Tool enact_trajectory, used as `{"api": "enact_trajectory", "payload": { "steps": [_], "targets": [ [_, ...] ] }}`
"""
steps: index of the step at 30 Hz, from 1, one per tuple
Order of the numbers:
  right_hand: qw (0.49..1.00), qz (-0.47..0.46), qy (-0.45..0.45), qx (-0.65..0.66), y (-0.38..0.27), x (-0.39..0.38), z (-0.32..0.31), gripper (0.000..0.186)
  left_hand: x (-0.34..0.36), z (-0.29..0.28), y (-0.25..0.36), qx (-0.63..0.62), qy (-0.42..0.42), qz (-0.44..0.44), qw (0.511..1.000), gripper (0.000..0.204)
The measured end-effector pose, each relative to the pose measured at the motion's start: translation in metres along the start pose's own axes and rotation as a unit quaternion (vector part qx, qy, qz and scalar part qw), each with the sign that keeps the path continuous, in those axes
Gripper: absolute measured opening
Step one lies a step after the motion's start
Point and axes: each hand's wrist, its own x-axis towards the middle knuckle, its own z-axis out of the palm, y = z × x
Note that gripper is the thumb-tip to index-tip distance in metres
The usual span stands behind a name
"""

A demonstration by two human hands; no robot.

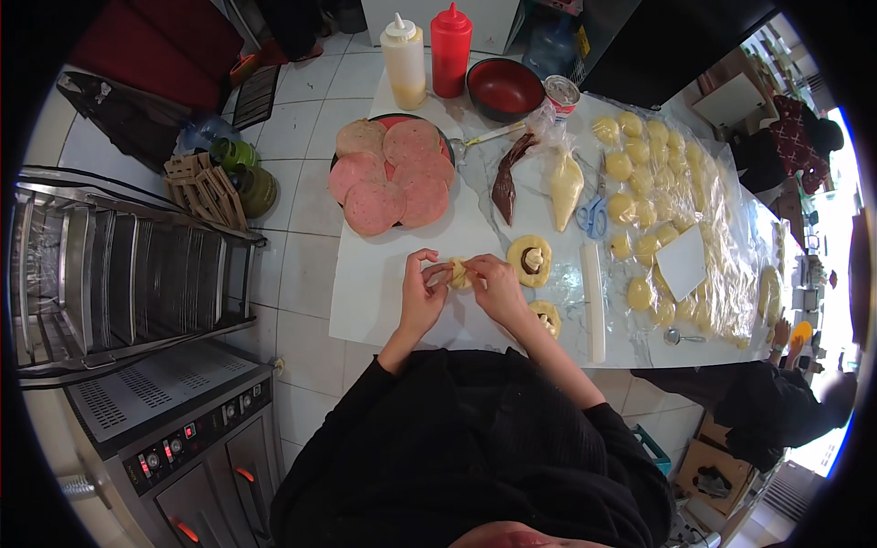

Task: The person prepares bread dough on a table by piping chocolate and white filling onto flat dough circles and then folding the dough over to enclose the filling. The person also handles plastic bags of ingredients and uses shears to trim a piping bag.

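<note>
yellow dough piece [459,273] is being pinched at the centre of the frame.
fingertips of the left hand [424,294] and right hand [496,289] are clamping on it; two filled dough rounds [530,262] are resting just right of the hands, pink slices [375,207] are overlapping on a plate [445,146], upper middle, and dough balls [639,293] are lying partly under clear plastic [731,279], upper right.

Two filled dough rounds [530,261], two piping bags [565,190], two squeeze bottles [451,53], one bowl [505,89]
</note>
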Motion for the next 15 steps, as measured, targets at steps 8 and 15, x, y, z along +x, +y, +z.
{"api": "enact_trajectory", "payload": {
  "steps": [8, 15],
  "targets": [
    [0.993, 0.089, -0.047, 0.069, 0.001, 0.011, -0.009, 0.021, -0.002, 0.007, 0.005, -0.028, 0.141, 0.069, 0.987, 0.033],
    [0.960, 0.075, -0.040, 0.268, -0.045, 0.011, -0.041, 0.019, -0.007, -0.005, 0.005, -0.422, -0.074, -0.180, 0.885, 0.046]
  ]
}}
